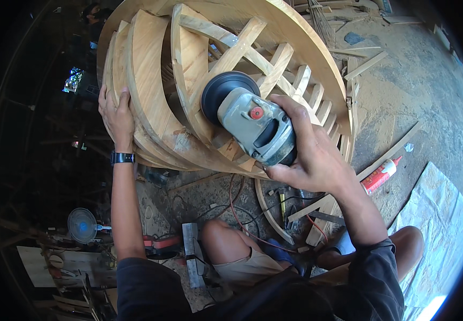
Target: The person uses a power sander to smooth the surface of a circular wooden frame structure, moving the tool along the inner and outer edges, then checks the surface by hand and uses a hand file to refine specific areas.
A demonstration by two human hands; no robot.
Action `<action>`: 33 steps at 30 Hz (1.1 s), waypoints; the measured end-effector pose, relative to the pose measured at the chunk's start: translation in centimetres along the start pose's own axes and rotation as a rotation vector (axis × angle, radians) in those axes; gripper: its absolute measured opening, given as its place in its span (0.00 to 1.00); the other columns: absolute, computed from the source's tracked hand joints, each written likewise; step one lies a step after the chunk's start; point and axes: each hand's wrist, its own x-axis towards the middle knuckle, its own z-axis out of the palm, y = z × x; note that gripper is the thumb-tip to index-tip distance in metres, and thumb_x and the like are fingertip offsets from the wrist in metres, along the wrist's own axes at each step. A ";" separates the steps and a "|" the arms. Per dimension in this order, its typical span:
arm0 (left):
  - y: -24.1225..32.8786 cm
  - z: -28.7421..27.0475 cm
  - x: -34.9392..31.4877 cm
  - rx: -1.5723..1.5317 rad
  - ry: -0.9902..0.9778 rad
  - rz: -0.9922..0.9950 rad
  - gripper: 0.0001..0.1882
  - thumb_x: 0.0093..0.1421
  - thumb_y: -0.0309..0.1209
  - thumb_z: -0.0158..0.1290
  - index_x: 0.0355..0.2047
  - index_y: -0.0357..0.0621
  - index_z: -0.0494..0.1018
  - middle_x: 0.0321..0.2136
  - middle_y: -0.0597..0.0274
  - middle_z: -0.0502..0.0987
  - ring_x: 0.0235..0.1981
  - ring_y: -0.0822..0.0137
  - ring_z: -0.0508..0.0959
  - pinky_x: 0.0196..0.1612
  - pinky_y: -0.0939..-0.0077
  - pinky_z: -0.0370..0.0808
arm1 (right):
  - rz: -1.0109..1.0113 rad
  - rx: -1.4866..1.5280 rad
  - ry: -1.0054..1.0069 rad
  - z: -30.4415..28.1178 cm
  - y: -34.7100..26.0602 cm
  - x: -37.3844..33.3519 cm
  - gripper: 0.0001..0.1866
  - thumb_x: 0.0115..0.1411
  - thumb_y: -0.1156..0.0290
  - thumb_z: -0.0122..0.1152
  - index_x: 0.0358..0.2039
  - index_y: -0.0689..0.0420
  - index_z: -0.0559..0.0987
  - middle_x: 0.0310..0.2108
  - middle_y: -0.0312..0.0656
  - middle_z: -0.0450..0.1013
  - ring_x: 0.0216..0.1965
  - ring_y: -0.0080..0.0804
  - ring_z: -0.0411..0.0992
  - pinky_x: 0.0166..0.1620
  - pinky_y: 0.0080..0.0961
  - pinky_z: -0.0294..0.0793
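Grey workshop floor [418,80], dusty: held wood strips [366,65], silvery sheet [434,224]. My right hand [317,158] gripped a grinder [247,123]; my left hand [117,119] clasped curved wooden framework [147,75].

Silver-gray grinder [255,125], black round disc [213,96] over a pale, curved, ribbed wooden frame [148,80]

two arms reach forward from the lower edge. the left forearm [125,208] runs almost straight upward, leading to the left hand [117,120] — its back faces up, fingers point away, the thumb stands apart on the right, and how far the fingertips bend is hidden. the right forearm [364,214] slants up and leftward; the right hand [319,155] is curled in a grip, thumb below, index finger above — both knees [218,234] are bent.
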 end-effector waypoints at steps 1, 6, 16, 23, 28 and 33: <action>0.1 0.1 0.1 -0.004 0.001 0.002 0.23 0.68 0.38 0.48 0.59 0.38 0.71 0.67 0.46 0.59 0.68 0.50 0.57 0.68 0.58 0.53 | -0.010 -0.016 0.022 0.0 0.0 0.1 0.50 0.43 0.63 0.71 0.66 0.59 0.55 0.55 0.61 0.68 0.57 0.58 0.70 0.60 0.44 0.68; 1.3 0.6 0.0 -0.081 0.031 -0.053 0.25 0.68 0.40 0.49 0.59 0.37 0.71 0.66 0.46 0.60 0.67 0.48 0.57 0.68 0.58 0.53 | 0.069 0.021 0.361 -2.2 1.2 0.8 0.46 0.48 0.61 0.71 0.63 0.61 0.57 0.48 0.62 0.72 0.48 0.55 0.76 0.53 0.42 0.73; 0.2 0.0 0.5 -0.022 0.041 -0.034 0.29 0.66 0.44 0.51 0.60 0.35 0.69 0.67 0.47 0.60 0.67 0.47 0.57 0.68 0.58 0.54 | 0.071 0.143 -0.021 1.4 -3.0 -1.3 0.47 0.47 0.65 0.66 0.64 0.61 0.53 0.45 0.67 0.71 0.44 0.65 0.75 0.50 0.49 0.74; 0.8 1.3 0.8 -0.077 0.033 0.022 0.30 0.66 0.46 0.51 0.58 0.31 0.70 0.66 0.44 0.60 0.67 0.45 0.56 0.67 0.57 0.55 | 0.081 0.269 0.200 6.4 -3.1 -7.8 0.51 0.43 0.66 0.72 0.65 0.60 0.55 0.53 0.64 0.69 0.47 0.64 0.74 0.52 0.47 0.74; -5.1 1.2 0.8 0.533 0.031 0.476 0.17 0.69 0.36 0.45 0.53 0.48 0.76 0.60 0.40 0.68 0.67 0.49 0.61 0.65 0.55 0.57 | 0.323 0.255 0.365 8.4 -1.4 -13.0 0.52 0.45 0.61 0.78 0.64 0.58 0.55 0.51 0.61 0.71 0.49 0.65 0.74 0.52 0.46 0.75; -5.0 1.5 1.8 0.481 0.038 0.473 0.18 0.69 0.37 0.45 0.54 0.47 0.76 0.60 0.41 0.68 0.67 0.49 0.61 0.65 0.54 0.58 | 0.450 0.121 0.669 11.2 2.2 -16.6 0.53 0.46 0.60 0.78 0.64 0.61 0.53 0.53 0.58 0.69 0.52 0.51 0.74 0.55 0.40 0.72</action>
